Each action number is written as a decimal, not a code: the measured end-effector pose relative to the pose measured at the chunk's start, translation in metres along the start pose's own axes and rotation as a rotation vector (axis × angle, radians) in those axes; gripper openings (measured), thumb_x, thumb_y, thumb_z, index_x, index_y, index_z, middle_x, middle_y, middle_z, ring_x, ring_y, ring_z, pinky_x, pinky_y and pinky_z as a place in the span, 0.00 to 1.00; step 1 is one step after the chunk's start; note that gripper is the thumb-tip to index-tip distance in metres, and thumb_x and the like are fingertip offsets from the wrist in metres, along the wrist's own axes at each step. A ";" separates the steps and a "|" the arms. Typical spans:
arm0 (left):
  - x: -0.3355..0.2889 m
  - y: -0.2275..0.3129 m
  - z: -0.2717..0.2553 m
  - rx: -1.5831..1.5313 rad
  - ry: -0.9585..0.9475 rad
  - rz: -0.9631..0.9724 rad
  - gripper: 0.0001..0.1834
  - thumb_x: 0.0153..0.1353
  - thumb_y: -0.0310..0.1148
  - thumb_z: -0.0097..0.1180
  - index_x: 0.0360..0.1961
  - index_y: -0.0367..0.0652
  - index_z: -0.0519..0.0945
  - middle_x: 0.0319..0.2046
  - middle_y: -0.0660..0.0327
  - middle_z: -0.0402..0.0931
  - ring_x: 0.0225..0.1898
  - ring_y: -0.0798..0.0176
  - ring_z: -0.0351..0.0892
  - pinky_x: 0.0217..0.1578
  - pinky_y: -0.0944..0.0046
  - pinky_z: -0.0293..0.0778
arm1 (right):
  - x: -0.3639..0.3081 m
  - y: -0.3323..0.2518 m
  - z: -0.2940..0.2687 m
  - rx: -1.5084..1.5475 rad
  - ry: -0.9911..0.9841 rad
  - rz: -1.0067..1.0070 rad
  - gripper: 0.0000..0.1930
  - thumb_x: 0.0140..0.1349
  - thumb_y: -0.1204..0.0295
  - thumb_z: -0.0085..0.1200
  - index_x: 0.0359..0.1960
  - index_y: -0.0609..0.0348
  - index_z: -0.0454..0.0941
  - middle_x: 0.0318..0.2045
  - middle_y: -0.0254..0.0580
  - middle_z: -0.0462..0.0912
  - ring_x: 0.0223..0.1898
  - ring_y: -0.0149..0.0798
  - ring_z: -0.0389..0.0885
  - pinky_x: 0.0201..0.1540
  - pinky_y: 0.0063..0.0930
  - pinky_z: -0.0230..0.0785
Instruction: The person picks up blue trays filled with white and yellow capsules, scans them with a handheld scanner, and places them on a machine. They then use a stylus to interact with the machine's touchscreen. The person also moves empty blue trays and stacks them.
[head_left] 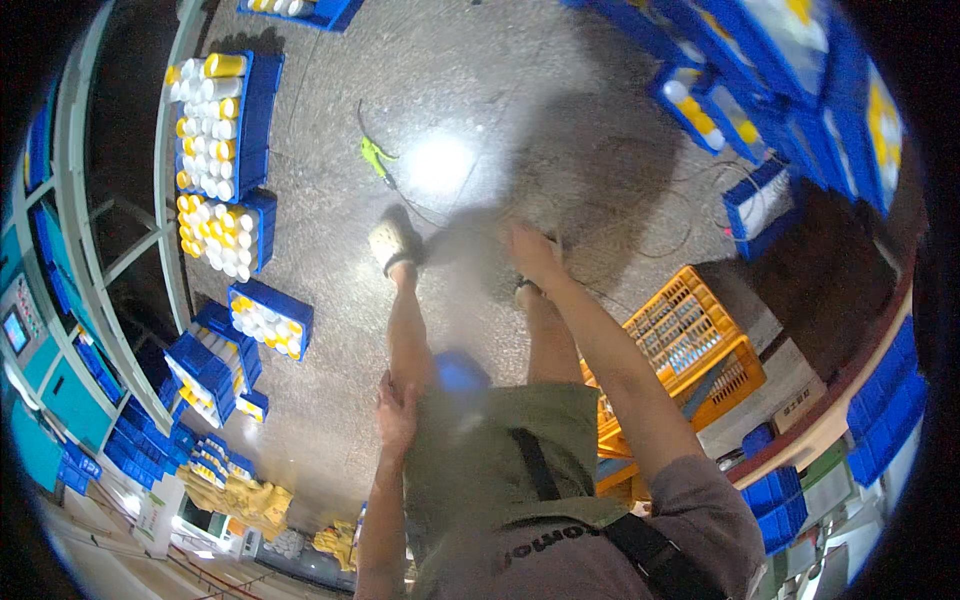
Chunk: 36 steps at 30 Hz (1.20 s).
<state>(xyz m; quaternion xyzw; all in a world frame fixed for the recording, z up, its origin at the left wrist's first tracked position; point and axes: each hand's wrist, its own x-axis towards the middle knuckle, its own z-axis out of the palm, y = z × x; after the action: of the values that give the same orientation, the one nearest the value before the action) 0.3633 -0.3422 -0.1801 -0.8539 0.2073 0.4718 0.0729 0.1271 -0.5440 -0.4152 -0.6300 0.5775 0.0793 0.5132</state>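
My right arm stretches down and forward, and my right hand [532, 254] is low over my right foot, which it partly covers. Its fingers are smeared, so I cannot see whether they hold anything. Beside my left knee is my left hand [397, 415], its fingers loosely apart with nothing visible in them. A bright green air blow gun [376, 158] lies on the floor ahead of my left shoe [393, 242], apart from both hands. A thin hose [425, 213] runs from it toward my feet.
Blue crates [258, 135] of white and yellow cylindrical containers line the left. More blue crates [780, 60] are stacked at the far right, with a small blue bin [758, 205] near them. Orange slatted crates [690, 330] stand close on my right. Loose hose crosses the floor.
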 end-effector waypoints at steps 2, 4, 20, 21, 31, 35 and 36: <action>0.037 -0.005 -0.001 0.049 -0.070 -0.037 0.43 0.62 0.50 0.55 0.69 0.36 0.52 0.61 0.37 0.63 0.60 0.38 0.67 0.58 0.48 0.66 | 0.058 -0.030 0.056 -0.019 0.026 -0.091 0.22 0.60 0.65 0.53 0.57 0.56 0.72 0.52 0.54 0.76 0.53 0.54 0.75 0.55 0.42 0.68; 0.073 -0.003 -0.005 0.172 -0.054 -0.113 0.49 0.59 0.52 0.58 0.70 0.36 0.47 0.62 0.36 0.59 0.62 0.36 0.63 0.60 0.47 0.63 | 0.134 -0.063 0.117 -0.059 0.000 -0.087 0.25 0.60 0.68 0.53 0.60 0.57 0.68 0.58 0.53 0.72 0.58 0.54 0.71 0.59 0.44 0.65; 0.177 0.014 -0.140 0.251 -0.086 0.084 0.44 0.52 0.54 0.64 0.61 0.35 0.61 0.53 0.41 0.68 0.48 0.34 0.74 0.50 0.49 0.73 | 0.190 -0.121 0.112 -0.015 0.184 0.189 0.34 0.60 0.66 0.54 0.68 0.54 0.56 0.66 0.54 0.60 0.64 0.54 0.64 0.63 0.43 0.61; 0.181 0.018 -0.137 0.280 -0.127 0.047 0.43 0.52 0.54 0.63 0.59 0.35 0.63 0.52 0.41 0.68 0.48 0.35 0.75 0.50 0.48 0.73 | 0.156 -0.116 0.066 0.024 0.216 0.132 0.33 0.60 0.64 0.55 0.66 0.54 0.59 0.65 0.53 0.63 0.63 0.52 0.66 0.62 0.43 0.62; 0.222 0.245 -0.059 0.408 -0.083 0.844 0.29 0.54 0.44 0.60 0.49 0.29 0.74 0.44 0.37 0.77 0.47 0.38 0.77 0.46 0.48 0.74 | -0.169 -0.081 -0.289 0.330 0.169 0.648 0.32 0.67 0.42 0.40 0.53 0.63 0.71 0.29 0.45 0.81 0.29 0.41 0.80 0.35 0.36 0.73; 0.188 0.453 0.020 0.123 -0.191 0.846 0.32 0.58 0.44 0.61 0.56 0.31 0.72 0.42 0.49 0.80 0.43 0.53 0.80 0.43 0.60 0.74 | -0.235 -0.059 -0.330 0.318 -0.068 0.757 0.33 0.68 0.43 0.41 0.54 0.66 0.70 0.27 0.46 0.79 0.30 0.42 0.79 0.35 0.42 0.73; 0.166 0.497 0.043 0.040 -0.259 0.834 0.32 0.58 0.44 0.61 0.57 0.32 0.71 0.43 0.51 0.79 0.43 0.56 0.79 0.43 0.61 0.74 | -0.250 -0.050 -0.335 0.377 -0.115 0.761 0.34 0.68 0.43 0.41 0.55 0.66 0.70 0.28 0.46 0.79 0.31 0.42 0.80 0.36 0.42 0.73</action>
<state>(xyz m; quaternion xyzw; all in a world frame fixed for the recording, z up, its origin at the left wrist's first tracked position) 0.1976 -0.8245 -0.3066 -0.6290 0.5329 0.5601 -0.0819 -0.0776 -0.6393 -0.0604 -0.2619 0.7435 0.1912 0.5849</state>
